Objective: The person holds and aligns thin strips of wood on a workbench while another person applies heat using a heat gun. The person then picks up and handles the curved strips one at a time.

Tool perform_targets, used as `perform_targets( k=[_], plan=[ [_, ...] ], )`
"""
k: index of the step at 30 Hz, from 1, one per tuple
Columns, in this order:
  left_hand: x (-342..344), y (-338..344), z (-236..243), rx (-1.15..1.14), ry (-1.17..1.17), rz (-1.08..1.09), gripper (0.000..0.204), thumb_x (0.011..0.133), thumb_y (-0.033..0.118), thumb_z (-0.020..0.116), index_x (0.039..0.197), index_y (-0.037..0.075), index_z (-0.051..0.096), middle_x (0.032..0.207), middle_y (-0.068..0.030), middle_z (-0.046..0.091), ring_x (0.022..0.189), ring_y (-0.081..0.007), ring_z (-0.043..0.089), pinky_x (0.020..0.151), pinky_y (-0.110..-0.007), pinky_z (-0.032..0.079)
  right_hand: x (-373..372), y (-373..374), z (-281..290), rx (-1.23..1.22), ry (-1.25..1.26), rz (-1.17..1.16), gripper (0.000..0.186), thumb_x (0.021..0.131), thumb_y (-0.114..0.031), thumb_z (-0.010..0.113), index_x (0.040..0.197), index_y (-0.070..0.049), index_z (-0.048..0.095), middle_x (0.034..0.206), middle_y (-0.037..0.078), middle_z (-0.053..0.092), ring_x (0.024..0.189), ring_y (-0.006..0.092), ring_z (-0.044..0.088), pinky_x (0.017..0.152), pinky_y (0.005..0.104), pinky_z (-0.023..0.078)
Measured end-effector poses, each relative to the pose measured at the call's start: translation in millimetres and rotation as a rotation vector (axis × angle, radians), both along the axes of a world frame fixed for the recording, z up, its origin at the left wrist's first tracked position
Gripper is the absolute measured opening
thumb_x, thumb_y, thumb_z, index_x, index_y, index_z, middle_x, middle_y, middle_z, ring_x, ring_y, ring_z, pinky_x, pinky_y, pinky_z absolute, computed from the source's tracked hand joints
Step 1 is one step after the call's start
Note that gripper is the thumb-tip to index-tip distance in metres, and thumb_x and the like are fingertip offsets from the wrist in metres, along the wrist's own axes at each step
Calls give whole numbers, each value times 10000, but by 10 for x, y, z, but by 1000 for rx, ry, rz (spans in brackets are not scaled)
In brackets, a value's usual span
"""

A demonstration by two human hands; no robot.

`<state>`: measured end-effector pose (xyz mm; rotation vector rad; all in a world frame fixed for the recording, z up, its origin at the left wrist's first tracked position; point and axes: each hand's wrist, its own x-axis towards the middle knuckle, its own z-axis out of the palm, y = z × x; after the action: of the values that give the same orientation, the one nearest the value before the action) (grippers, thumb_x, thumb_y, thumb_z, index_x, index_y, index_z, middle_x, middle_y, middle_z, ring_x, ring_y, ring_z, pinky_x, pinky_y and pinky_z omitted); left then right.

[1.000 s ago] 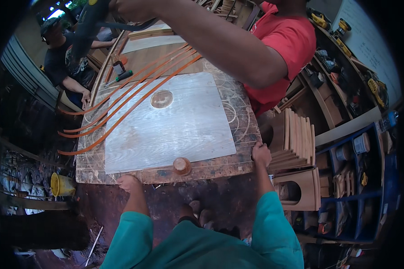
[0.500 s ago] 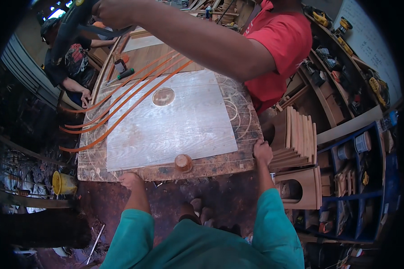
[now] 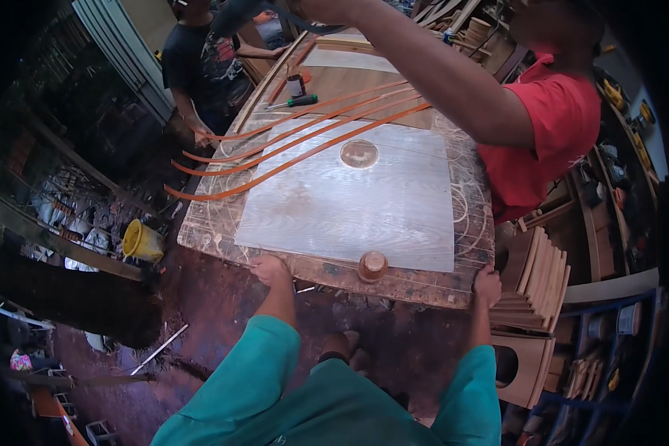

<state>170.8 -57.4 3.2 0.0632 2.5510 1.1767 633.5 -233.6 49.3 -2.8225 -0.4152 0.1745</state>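
Note:
My left hand (image 3: 272, 270) is closed over the near edge of a worn wooden worktable (image 3: 316, 273). Gripping the near right corner of the same table is my right hand (image 3: 487, 285). Between them, close to the edge, stands a small brown jar (image 3: 372, 266). A pale wood-grain sheet (image 3: 349, 201) with a round brown patch (image 3: 359, 154) lies flat on the table. Several long, thin orange-brown strips (image 3: 290, 162) stretch across the sheet and overhang the table's left side.
A co-worker in a red shirt (image 3: 554, 126) reaches across the table; another in a dark shirt (image 3: 201, 67) stands at its left. A green-handled screwdriver (image 3: 293, 102) lies near a dark bottle (image 3: 296, 85). Stacked wooden panels (image 3: 535, 279) stand right; a yellow bucket (image 3: 142, 241) sits left.
The view has turned left, so the table and people appear farther right in the picture. Both my hands stay on the table's edge.

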Motion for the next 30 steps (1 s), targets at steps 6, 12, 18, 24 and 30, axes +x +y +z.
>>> perform_targets(
  k=[6, 12, 18, 24, 30],
  plan=[
    [51, -7, 105, -1, -15, -10, 604, 962, 439, 275, 1189, -64, 520, 1090, -319, 608, 1043, -468, 577, 921, -534, 427, 36, 8, -44, -16, 12, 5, 644, 941, -531, 274, 1134, -19, 614, 1071, 249, 647, 1023, 422, 609, 882, 509, 463],
    [26, 34, 25, 11, -8, 3, 604, 965, 440, 267, 1172, -66, 524, 1079, -321, 610, 1036, -468, 579, 916, -533, 429, 55, 4, -43, -17, -9, 16, 608, 942, -500, 294, 1130, -19, 615, 1059, 251, 651, 1022, 420, 610, 879, 504, 466],
    [47, 38, 47, 11, -85, 10, 640, 938, 462, 272, 1209, -53, 539, 1175, -309, 575, 1121, -458, 539, 987, -527, 386, 83, -13, -42, -13, 8, 12, 596, 944, -491, 300, 1129, -19, 613, 1067, 245, 650, 1023, 413, 612, 879, 502, 465],
    [3, 30, -21, 4, -27, 5, 604, 956, 458, 286, 1190, -49, 514, 1087, -322, 604, 1042, -466, 576, 920, -536, 427, 36, 28, -12, -23, 48, 2, 601, 936, -491, 294, 1149, -32, 619, 1090, 240, 644, 1052, 412, 599, 899, 498, 457],
    [32, 2, 51, -7, -38, -18, 610, 957, 461, 283, 1219, -45, 499, 1111, -321, 598, 1052, -465, 572, 936, -530, 418, 16, 4, 20, -11, 53, 1, 613, 938, -497, 283, 1152, -27, 615, 1102, 240, 639, 1064, 410, 594, 908, 497, 451]
  ],
)
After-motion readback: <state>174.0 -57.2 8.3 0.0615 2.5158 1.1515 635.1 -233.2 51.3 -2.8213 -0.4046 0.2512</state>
